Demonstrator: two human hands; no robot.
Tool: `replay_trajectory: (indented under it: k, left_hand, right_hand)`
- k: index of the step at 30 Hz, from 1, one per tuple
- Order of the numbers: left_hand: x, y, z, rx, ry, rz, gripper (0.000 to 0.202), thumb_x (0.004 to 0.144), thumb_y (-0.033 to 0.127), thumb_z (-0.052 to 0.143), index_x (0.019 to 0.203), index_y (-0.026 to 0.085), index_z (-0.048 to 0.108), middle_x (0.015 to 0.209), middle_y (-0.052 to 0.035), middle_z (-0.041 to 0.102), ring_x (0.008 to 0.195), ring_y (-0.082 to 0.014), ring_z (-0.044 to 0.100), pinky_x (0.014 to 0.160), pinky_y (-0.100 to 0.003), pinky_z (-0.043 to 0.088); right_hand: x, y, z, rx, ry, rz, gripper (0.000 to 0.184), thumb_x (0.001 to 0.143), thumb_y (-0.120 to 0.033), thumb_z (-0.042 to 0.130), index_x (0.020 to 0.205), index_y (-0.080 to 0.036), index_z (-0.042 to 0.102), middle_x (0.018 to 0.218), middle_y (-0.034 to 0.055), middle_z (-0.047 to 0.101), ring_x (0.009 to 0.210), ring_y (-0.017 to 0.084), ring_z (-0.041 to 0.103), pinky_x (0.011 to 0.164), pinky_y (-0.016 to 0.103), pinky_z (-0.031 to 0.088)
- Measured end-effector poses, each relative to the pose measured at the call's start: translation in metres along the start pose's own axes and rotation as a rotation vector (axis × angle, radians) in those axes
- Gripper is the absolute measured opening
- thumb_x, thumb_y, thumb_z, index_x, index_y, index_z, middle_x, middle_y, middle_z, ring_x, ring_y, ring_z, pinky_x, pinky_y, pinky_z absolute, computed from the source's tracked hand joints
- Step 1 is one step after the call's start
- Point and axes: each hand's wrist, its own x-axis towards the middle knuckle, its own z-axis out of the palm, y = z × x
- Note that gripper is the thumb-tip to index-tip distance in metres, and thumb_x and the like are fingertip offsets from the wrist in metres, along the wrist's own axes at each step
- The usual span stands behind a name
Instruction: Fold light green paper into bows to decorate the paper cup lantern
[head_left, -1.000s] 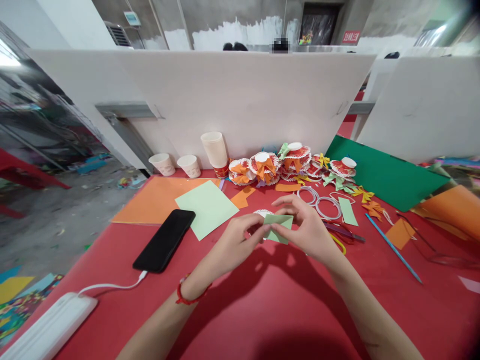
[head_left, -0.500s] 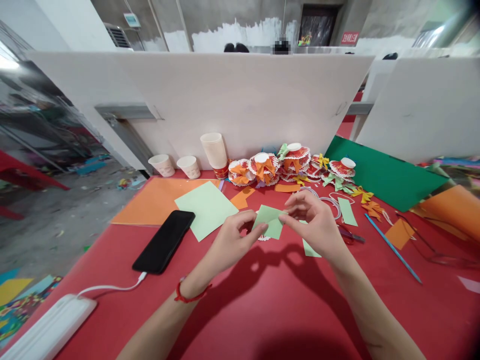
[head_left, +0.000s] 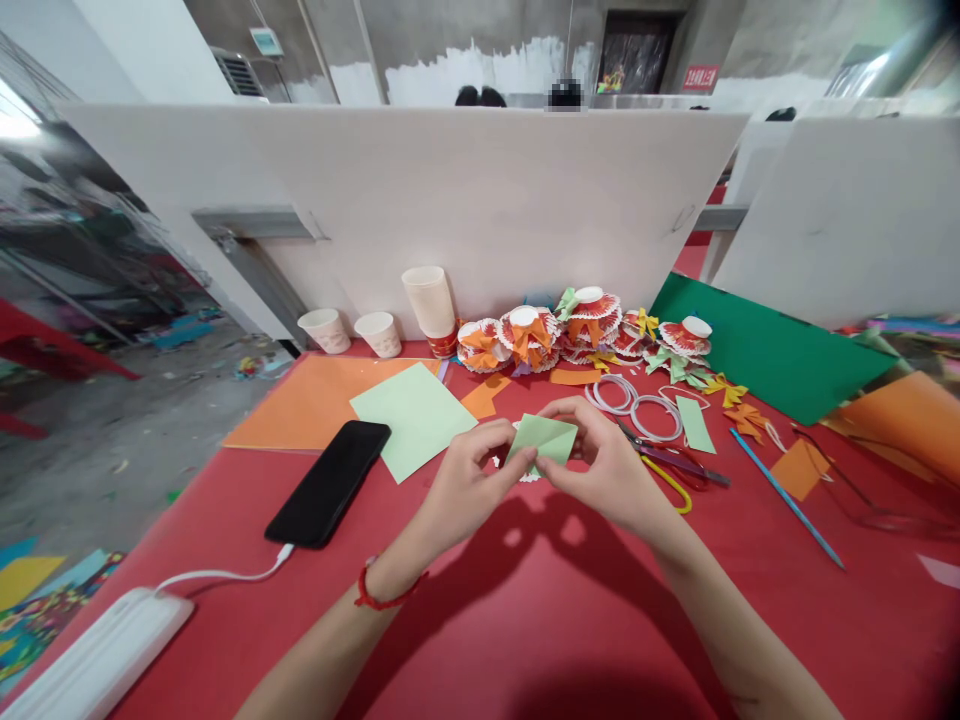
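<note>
A small piece of light green paper (head_left: 546, 436) is held up between my two hands, over the middle of the red table. My left hand (head_left: 476, 475) pinches its left side, thumb in front. At its lower right, my right hand (head_left: 600, 460) grips it with the thumb near the left thumb and the fingers behind. Part of a white scalloped paper piece (head_left: 531, 477) shows below and behind the green paper. Scissors with yellow handles (head_left: 675, 488) lie just right of my right hand, beside a dark-handled pair (head_left: 690, 464).
A black phone (head_left: 328, 484), a green sheet (head_left: 412, 415) and an orange sheet (head_left: 292, 400) lie to the left. Paper cups (head_left: 379, 335) and fringed cup crafts with bows (head_left: 529, 338) line the white partition (head_left: 465, 190). Clear tubing rings (head_left: 656, 418) and a blue pencil-like stick (head_left: 787, 500) lie right.
My right hand has moved left and closer to my left hand, its thumb now low on the green paper. The yellow-handled scissors and tubing rings have come more into view.
</note>
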Motion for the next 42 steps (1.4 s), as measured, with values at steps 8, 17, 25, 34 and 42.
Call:
replay_trajectory:
  k: [8, 17, 25, 34, 42]
  left_hand:
    - [0.001, 0.000, 0.003, -0.007, 0.084, -0.019, 0.026, 0.083, 0.031, 0.055, 0.060, 0.018, 0.055, 0.057, 0.0017, 0.053, 0.055, -0.0118, 0.046, 0.054, -0.024, 0.037]
    - [0.002, -0.003, -0.003, 0.039, -0.010, -0.027, 0.036, 0.080, 0.031, 0.059, 0.052, 0.019, 0.041, 0.048, 0.0067, 0.036, 0.047, -0.0081, 0.029, 0.045, -0.022, 0.025]
    - [0.003, -0.001, -0.003, -0.131, -0.016, 0.027, 0.018, 0.081, 0.027, 0.057, 0.065, 0.017, 0.058, 0.073, -0.0015, 0.056, 0.067, -0.0133, 0.050, 0.061, -0.024, 0.042]
    - [0.002, -0.001, 0.002, -0.146, 0.246, -0.010, 0.021, 0.085, 0.030, 0.053, 0.068, 0.018, 0.054, 0.052, 0.0056, 0.047, 0.044, -0.0083, 0.044, 0.043, -0.020, 0.038]
    - [0.001, 0.000, -0.001, -0.170, 0.129, -0.051, 0.019, 0.077, 0.033, 0.065, 0.069, 0.016, 0.064, 0.056, 0.0022, 0.057, 0.050, -0.0098, 0.048, 0.048, -0.021, 0.041]
  right_hand:
    - [0.000, 0.003, -0.002, 0.081, -0.041, 0.081, 0.028, 0.072, -0.020, 0.063, 0.096, -0.023, 0.047, 0.072, -0.0040, 0.060, 0.060, 0.014, 0.061, 0.054, 0.026, 0.050]
    - [-0.002, -0.007, -0.011, -0.097, -0.133, 0.153, 0.014, 0.075, -0.026, 0.065, 0.085, -0.021, 0.056, 0.057, -0.0061, 0.056, 0.048, 0.012, 0.054, 0.046, 0.023, 0.039]
    - [0.001, -0.007, -0.012, -0.150, 0.026, -0.051, 0.018, 0.082, -0.026, 0.059, 0.065, -0.018, 0.060, 0.061, -0.0018, 0.060, 0.058, 0.012, 0.051, 0.055, 0.024, 0.039]
    - [0.000, -0.009, -0.010, -0.162, -0.177, 0.059, 0.014, 0.081, -0.024, 0.061, 0.069, -0.016, 0.062, 0.065, 0.0008, 0.065, 0.060, 0.013, 0.058, 0.058, 0.025, 0.045]
    - [0.001, -0.005, -0.009, 0.001, 0.095, -0.037, 0.017, 0.079, -0.023, 0.062, 0.064, -0.018, 0.061, 0.057, -0.0019, 0.061, 0.052, 0.011, 0.058, 0.051, 0.022, 0.047]
